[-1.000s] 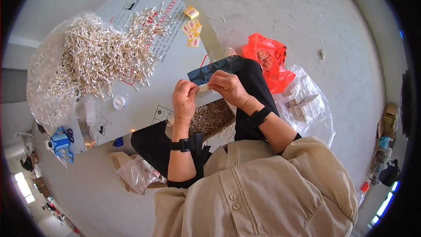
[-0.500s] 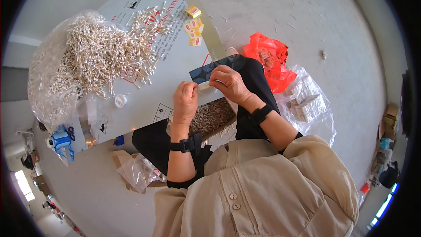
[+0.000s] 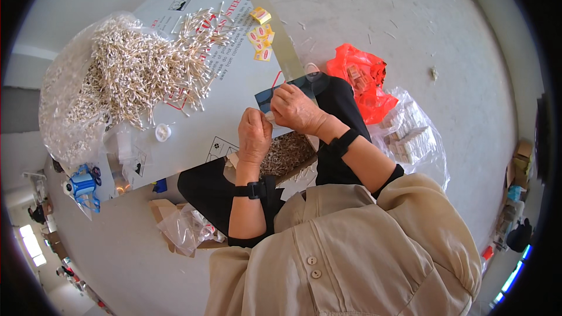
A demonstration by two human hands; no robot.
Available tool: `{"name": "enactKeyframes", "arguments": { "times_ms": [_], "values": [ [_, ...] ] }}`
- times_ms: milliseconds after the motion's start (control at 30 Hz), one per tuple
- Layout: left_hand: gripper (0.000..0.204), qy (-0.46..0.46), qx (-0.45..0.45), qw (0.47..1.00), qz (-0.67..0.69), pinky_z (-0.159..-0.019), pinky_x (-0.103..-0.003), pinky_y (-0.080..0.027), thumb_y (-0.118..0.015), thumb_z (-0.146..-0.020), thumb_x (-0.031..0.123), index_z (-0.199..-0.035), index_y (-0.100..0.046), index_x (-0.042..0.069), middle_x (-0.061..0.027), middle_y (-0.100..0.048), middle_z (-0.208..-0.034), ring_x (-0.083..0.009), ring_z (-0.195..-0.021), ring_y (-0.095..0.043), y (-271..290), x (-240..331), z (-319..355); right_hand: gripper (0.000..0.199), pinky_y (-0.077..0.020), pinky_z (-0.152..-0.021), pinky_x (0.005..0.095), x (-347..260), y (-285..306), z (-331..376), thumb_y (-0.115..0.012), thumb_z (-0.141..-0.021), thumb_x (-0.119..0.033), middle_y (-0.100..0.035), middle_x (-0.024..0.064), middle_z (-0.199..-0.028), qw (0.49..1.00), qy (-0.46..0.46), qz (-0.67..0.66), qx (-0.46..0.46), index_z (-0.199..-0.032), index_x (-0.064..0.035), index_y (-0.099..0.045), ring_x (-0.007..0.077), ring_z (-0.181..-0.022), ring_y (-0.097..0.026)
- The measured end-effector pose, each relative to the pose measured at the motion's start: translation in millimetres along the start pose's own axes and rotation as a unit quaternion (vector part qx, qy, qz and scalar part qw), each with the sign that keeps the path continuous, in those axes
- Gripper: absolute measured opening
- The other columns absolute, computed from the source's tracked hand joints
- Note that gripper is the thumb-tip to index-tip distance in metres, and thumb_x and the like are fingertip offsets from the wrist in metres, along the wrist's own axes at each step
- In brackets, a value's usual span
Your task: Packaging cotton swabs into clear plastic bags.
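Observation:
My left hand and my right hand are close together above my lap, fingers closed. Between their fingertips is a small whitish bundle, mostly hidden by the fingers; its exact kind is unclear. Below them, a cardboard box between my legs holds many loose cotton swabs. To the left, a large heap of cotton swabs spills from a clear plastic bag onto the table. A small white round tub stands near the heap.
Yellow printed cards lie by the table's right edge. A red plastic bag and a clear bag of white packs are on the right. A blue bottle-like object stands at the table's left corner; an open carton sits below.
My hands have come closer together, the right one shifting left and the left one slightly right. The whitish bundle, seen as a ribbed round shape before, is now mostly covered.

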State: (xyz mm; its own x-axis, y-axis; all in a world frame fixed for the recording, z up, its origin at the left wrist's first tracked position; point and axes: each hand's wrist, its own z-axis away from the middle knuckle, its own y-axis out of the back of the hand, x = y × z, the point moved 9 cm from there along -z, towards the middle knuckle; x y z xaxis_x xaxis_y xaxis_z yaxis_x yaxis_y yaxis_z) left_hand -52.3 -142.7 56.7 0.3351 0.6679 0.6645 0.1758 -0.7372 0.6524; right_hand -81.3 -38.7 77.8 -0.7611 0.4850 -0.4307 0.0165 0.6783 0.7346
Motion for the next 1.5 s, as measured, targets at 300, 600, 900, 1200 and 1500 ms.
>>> {"name": "enactKeyframes", "arguments": {
  "times_ms": [300,600,900,1200,1500],
  "values": [
    [0.007,0.038,0.005,0.998,0.059,-0.065,-0.046,-0.046,-0.054,-0.085,-0.001,-0.089,-0.048,0.001,-0.0177,-0.055,-0.081,-0.0399,-0.075,-0.056,-2,-8,-5,0.016,-0.0494,-0.071,0.0352,25,17,20,-0.067,-0.079,-0.002,-0.055,0.0092,-0.084,0.978,-0.119,-0.168,-0.021,-0.094,-0.002,-0.06,0.0266,-0.078,-0.058],
    [0.005,0.171,-0.037,0.959,0.222,-0.062,-0.03,-0.046,-0.058,-0.091,0.003,-0.087,-0.054,0.001,-0.0078,-0.057,-0.077,-0.0183,-0.068,-0.055,-7,-32,0,0.039,-0.0489,-0.066,0.0249,36,6,34,-0.072,-0.075,0.002,-0.062,0.0045,-0.092,0.923,-0.245,-0.297,-0.003,-0.112,-0.0031,-0.064,0.0114,-0.073,-0.059],
    [0.011,0.232,0.01,0.9,0.369,-0.068,-0.022,-0.047,-0.066,-0.089,0.005,-0.097,-0.062,-0.002,0.0003,-0.063,-0.086,-0.0061,-0.071,-0.054,-14,-29,17,0.022,-0.0454,-0.064,0.0214,53,-36,61,-0.075,-0.079,-0.002,-0.06,-0.0032,-0.079,0.797,-0.36,-0.484,0.024,-0.097,-0.0004,-0.064,0.0029,-0.072,-0.053],
    [0.018,0.194,0.114,0.848,0.48,-0.073,-0.021,-0.048,-0.071,-0.082,-0.003,-0.099,-0.066,-0.003,-0.0016,-0.064,-0.086,-0.0072,-0.077,-0.058,28,33,11,0.015,-0.0481,-0.074,0.0204,1,27,36,-0.072,-0.084,0.0,-0.064,-0.002,-0.088,0.737,-0.313,-0.594,0.084,-0.096,-0.001,-0.065,0.0042,-0.082,-0.059],
    [0.007,0.189,0.108,0.863,0.456,-0.07,-0.02,-0.046,-0.07,-0.083,-0.004,-0.089,-0.068,-0.002,-0.0011,-0.064,-0.087,-0.0055,-0.078,-0.056,51,62,27,0.012,-0.0479,-0.072,0.0203,-35,61,47,-0.069,-0.087,-0.003,-0.065,-0.0013,-0.086,0.768,-0.292,-0.564,0.085,-0.098,0.0008,-0.065,0.0033,-0.08,-0.058]
  ]
}}
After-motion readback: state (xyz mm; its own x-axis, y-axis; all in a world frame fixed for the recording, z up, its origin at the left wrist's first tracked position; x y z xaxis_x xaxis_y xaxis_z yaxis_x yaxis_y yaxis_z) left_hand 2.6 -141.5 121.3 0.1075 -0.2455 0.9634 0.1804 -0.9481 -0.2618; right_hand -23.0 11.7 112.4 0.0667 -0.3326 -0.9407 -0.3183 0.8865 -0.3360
